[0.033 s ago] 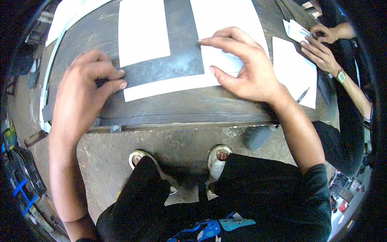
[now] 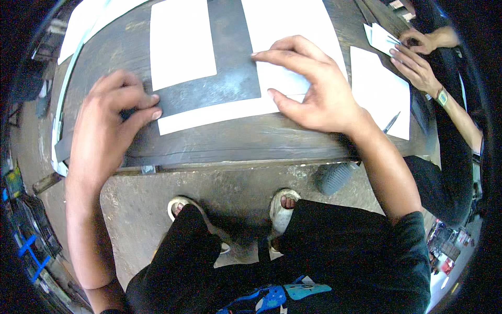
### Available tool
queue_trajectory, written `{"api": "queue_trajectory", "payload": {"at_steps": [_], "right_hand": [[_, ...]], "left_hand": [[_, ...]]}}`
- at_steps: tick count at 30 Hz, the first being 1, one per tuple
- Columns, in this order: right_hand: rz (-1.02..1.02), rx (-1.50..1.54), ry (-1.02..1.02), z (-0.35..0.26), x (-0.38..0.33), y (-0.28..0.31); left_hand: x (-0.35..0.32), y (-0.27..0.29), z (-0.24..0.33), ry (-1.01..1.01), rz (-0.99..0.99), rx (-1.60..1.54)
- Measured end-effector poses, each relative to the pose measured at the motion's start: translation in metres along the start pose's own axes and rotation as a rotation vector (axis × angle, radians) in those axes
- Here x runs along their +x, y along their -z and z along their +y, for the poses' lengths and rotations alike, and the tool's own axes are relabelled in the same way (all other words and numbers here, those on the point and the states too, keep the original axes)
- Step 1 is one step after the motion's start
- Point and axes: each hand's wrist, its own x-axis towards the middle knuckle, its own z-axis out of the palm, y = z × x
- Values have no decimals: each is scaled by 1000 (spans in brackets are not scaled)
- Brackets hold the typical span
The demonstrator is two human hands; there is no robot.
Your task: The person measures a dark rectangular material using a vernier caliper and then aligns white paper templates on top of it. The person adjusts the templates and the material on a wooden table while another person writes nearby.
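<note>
My left hand (image 2: 112, 112) is bent at the left end of a narrow white paper strip (image 2: 209, 118), thumb and forefinger close together. Whatever lies between those fingertips is too small to make out. Over on the right, my right hand (image 2: 314, 83) is open, thumb and fingers spread over a large white sheet (image 2: 293, 21). That sheet meets the right part of the strip, where a faint edge line shows beneath my palm. A separate white sheet (image 2: 183, 47) lies to the left, with a dark band between it and the other papers.
A co-worker's hands (image 2: 421, 76) hold small white papers (image 2: 381, 39) at the right. Near them lie another white sheet (image 2: 376, 89) and a pen (image 2: 391, 123). The worn table's front edge (image 2: 235, 163) runs before me, with a grey perforated object (image 2: 337, 179) below it.
The white sheets and strip appear slightly further left and lower. My left hand sits a little lower, and my right hand has shifted slightly left.
</note>
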Motion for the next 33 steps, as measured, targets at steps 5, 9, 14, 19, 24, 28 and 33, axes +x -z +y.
{"api": "queue_trajectory", "payload": {"at_steps": [5, 9, 14, 19, 24, 28, 33], "right_hand": [[10, -19, 30, 1, -3, -2], [-4, -48, 31, -3, 0, -1], [-1, -95, 35, -3, 0, -4], [-1, -134, 58, -3, 0, -4], [-1, -109, 62, -3, 2, -5], [-18, -129, 37, -5, 2, -4], [-5, -114, 61, -4, 3, -4]], "left_hand": [[-24, -16, -9, -45, 125, 13], [-31, -26, -21, -79, 188, 33], [-33, -32, -26, -157, 255, 89], [-34, -32, -25, -172, 257, 79], [-34, -32, -24, -158, 251, 89], [-34, -32, -23, -166, 263, 98], [-33, -31, -25, -164, 252, 77]]}}
